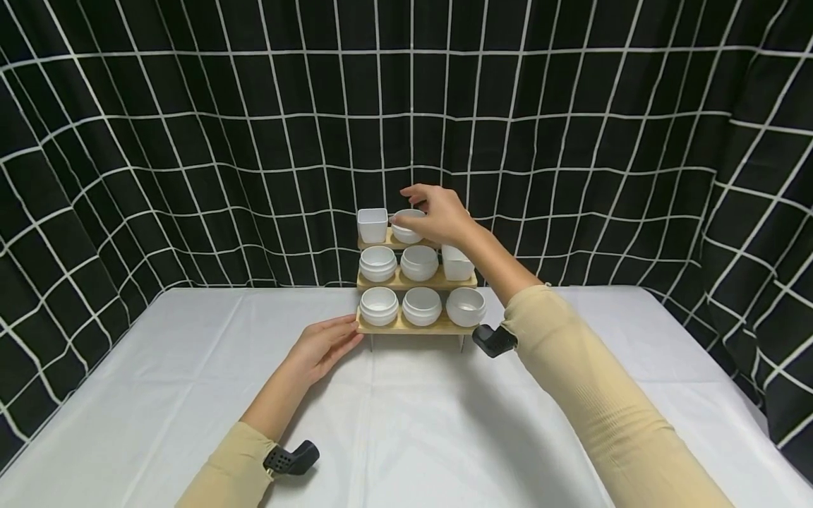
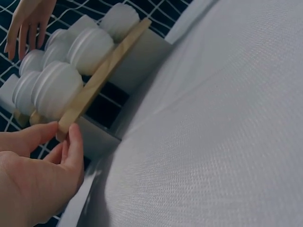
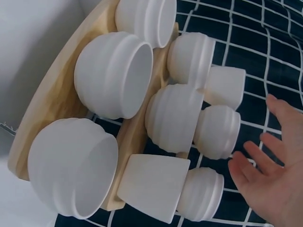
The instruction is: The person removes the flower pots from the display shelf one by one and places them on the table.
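A three-tiered wooden stand (image 1: 419, 326) holds white bowls and cups in rows. Thumb and fingers of my left hand (image 1: 327, 346) pinch the left end of its lowest board (image 2: 97, 80). Over the top tier reaches my right hand (image 1: 440, 215), fingers spread and holding nothing. Closest beneath it in the head view is the middle round bowl (image 1: 406, 233), partly covered by the hand. Left of that bowl stands a square cup (image 1: 372, 227). In the right wrist view, a gap separates the fingers from the top-row round bowl (image 3: 218, 132). Another top-row bowl (image 3: 201, 195) is hidden from the head camera.
Round bowls fill the bottom tier, including one at its right end (image 1: 466, 307). A second square cup (image 1: 457, 265) sits at the right of the middle tier. White cloth (image 1: 406, 423) covers the table. A black curtain with white grid lines (image 1: 305, 141) hangs behind.
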Action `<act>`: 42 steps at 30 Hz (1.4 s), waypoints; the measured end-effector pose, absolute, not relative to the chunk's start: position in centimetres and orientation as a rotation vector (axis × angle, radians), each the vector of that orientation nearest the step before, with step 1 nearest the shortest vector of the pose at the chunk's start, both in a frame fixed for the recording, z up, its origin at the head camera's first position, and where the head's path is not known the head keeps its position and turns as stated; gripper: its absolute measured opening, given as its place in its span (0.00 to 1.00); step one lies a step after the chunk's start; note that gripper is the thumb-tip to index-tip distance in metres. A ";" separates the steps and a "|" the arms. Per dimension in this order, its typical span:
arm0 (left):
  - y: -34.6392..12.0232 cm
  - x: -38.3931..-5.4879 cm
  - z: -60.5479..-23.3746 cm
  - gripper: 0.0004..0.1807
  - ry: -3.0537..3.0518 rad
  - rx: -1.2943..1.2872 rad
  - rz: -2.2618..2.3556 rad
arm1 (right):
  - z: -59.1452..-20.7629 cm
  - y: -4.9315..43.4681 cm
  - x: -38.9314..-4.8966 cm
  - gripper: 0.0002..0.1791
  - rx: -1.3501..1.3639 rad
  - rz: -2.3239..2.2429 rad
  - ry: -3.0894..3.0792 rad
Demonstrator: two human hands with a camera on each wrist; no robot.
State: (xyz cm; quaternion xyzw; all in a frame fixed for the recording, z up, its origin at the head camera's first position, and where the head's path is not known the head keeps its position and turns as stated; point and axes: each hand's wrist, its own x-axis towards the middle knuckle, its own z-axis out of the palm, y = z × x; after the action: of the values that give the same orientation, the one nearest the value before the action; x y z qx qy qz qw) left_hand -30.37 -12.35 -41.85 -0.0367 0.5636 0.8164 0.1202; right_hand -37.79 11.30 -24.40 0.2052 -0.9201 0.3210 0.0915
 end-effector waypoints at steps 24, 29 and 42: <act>-12.4 -30.6 -41.9 0.25 1.626 -0.117 2.412 | -24.0 9.2 -40.2 0.35 0.666 1.016 -2.710; -12.4 -30.6 -41.9 0.25 1.627 -0.131 2.404 | -24.0 8.7 -40.6 0.36 0.698 1.027 -2.729; -12.4 -30.7 -41.9 0.25 1.638 -0.138 2.399 | -24.3 7.2 -41.3 0.36 0.723 0.940 -2.796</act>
State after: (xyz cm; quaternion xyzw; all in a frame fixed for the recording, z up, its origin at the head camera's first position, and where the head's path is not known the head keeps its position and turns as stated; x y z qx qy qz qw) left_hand -30.67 -12.36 -41.92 -0.0471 0.5595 0.8193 0.1165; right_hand -41.34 7.22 -24.26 0.2376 -0.9194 0.3090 0.0521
